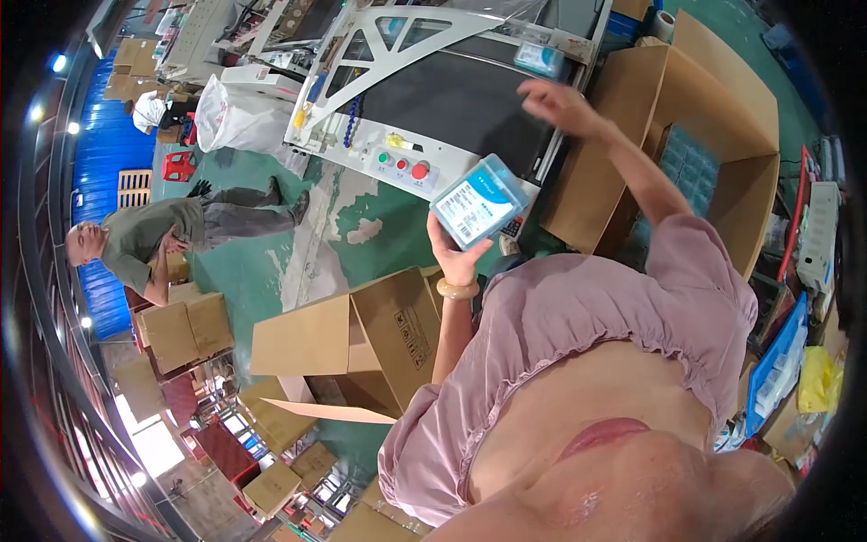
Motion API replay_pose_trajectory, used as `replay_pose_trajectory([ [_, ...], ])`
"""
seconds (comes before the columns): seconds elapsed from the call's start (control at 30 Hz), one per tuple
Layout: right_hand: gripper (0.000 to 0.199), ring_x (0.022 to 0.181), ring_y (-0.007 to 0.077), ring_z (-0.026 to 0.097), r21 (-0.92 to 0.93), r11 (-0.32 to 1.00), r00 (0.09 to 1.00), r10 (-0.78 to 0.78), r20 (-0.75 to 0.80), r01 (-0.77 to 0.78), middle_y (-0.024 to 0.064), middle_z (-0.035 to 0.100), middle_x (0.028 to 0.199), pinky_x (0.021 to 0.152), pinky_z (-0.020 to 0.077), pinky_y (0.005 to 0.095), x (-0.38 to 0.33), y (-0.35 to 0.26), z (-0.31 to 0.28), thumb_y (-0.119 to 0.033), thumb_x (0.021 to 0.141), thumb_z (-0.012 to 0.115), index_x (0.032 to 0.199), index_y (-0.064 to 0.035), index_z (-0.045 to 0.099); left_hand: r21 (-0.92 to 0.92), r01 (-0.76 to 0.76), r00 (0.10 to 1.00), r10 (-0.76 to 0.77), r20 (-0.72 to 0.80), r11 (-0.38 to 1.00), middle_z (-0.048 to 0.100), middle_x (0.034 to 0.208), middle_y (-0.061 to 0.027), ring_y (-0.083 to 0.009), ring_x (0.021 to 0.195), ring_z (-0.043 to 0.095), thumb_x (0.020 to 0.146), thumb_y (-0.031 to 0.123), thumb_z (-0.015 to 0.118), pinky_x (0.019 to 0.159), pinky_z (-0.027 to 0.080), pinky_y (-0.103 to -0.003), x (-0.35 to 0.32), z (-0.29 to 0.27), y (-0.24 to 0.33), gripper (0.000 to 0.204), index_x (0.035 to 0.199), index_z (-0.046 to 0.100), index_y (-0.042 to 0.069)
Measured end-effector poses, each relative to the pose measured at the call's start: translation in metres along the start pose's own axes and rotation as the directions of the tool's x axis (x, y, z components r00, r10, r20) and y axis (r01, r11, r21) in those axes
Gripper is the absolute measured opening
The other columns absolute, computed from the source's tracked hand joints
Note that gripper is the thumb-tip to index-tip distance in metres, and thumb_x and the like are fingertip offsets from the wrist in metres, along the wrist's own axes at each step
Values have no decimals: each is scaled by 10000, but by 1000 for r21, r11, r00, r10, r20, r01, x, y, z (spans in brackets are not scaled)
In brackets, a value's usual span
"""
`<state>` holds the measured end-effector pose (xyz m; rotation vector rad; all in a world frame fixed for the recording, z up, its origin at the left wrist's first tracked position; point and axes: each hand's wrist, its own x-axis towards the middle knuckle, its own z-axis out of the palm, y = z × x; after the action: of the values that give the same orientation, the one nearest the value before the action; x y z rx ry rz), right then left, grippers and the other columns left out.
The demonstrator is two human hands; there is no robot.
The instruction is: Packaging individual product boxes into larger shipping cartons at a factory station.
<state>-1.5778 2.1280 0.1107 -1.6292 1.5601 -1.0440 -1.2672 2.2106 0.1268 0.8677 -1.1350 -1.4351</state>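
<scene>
My left hand (457, 260) grips a clear plastic box with a blue-and-white printed label (479, 203) from below, tilted, in front of the machine's control panel. My right hand (562, 107) is over the right side of the dark conveyor belt (452, 101), fingers partly stretched out and holding nothing. Just beyond it, a second blue-and-white labelled box (539, 60) lies on the far end of the belt. Beside my right forearm stands a large open carton (605, 149) with several bluish clear boxes (691, 167) inside.
The white control panel (402, 167) has red and green buttons. Another open carton (312, 339) stands left of my left forearm. Someone in a dark shirt (153, 235) stands farther left on the green floor. Stacked cartons (185, 330) are beyond. A blue tray (778, 366) lies at the right.
</scene>
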Motion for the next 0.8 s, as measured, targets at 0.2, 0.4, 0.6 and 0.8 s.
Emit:
replay_pose_trajectory([
  [0.2, 371, 725, 66, 521, 385, 836, 901, 262, 346, -391, 2, 549, 890, 580, 431, 217, -83, -115, 11, -319, 882, 504, 1175, -90, 502, 330, -159, 987, 137, 89, 931, 457, 1139, -79, -211, 1059, 452, 442, 118, 850, 895, 394, -361, 15, -1, -18, 954, 1249, 344, 58],
  [0.4, 400, 799, 85, 531, 584, 727, 931, 319, 179, -362, -4, 564, 927, 645, 445, 251, -109, -66, 30, -301, 882, 501, 1172, -25, 493, 622, -380, 925, 273, 265, 684, 425, 1200, -107, -217, 1075, 454, 501, 44, 821, 921, 381, -333, 22, 9, -15, 929, 1274, 306, 14],
  [0.6, 314, 760, 132, 556, 865, 421, 706, 698, -119, -271, 13, 579, 887, 615, 430, 268, -83, -18, -15, -338, 796, 584, 973, -78, 577, 378, -171, 984, 142, 105, 910, 421, 1202, -121, -205, 1077, 447, 526, 49, 821, 922, 378, -335, 17, -5, -32, 919, 1283, 301, 8],
  [0.8, 722, 708, 183, 583, 596, 648, 390, 762, -517, -474, 114, 589, 831, 542, 446, 335, -27, 119, -81, -465, 586, 741, 1047, 31, 488, 380, -174, 984, 147, 101, 908, 425, 1159, -91, -194, 1064, 441, 532, 73, 825, 914, 372, -330, 17, -7, -14, 879, 1258, 334, 12],
])
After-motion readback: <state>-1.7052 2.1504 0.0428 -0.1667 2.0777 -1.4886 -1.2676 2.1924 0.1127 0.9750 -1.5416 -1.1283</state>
